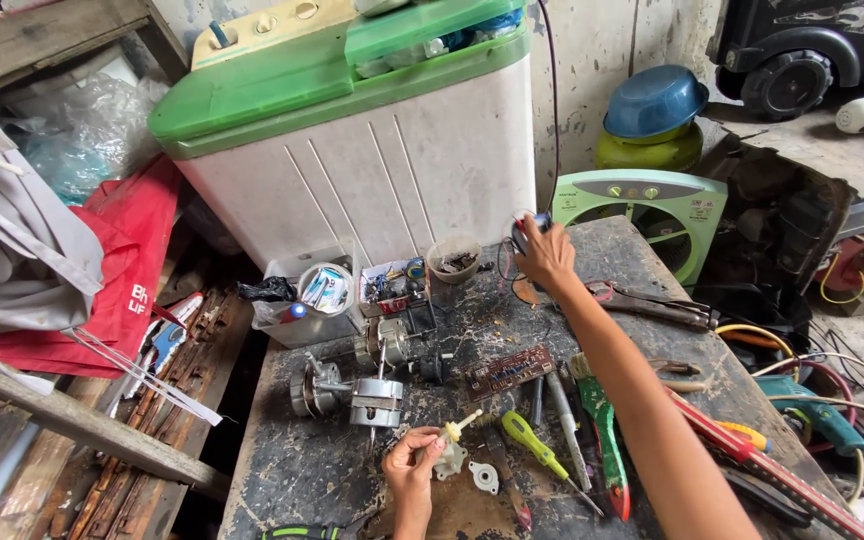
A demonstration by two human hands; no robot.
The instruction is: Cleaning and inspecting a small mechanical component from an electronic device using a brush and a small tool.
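Right now the small white plastic gear piece [449, 448] sits pinched in my left hand [410, 470] near the fan motor [377, 400], while my right hand [544, 252] closes on a blue-tipped tool [530, 226] at the bench's far edge, which I judge needs bringing back.

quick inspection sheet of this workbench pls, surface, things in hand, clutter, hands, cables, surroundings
surface: dark, scratched, paint-spattered bench top.
job's things: small cream plastic gear part with a yellow tip held in the left hand; small dark object under the right hand, too small to tell.
clutter: fan motor, circuit board, yellow-handled screwdriver, pliers, parts tubs.
hands: left pinches the part; right reaches to the far edge.
cables: dark cord up the wall; loose wires at right.
surroundings: green-topped washing machine, green box fan, blue bowl.
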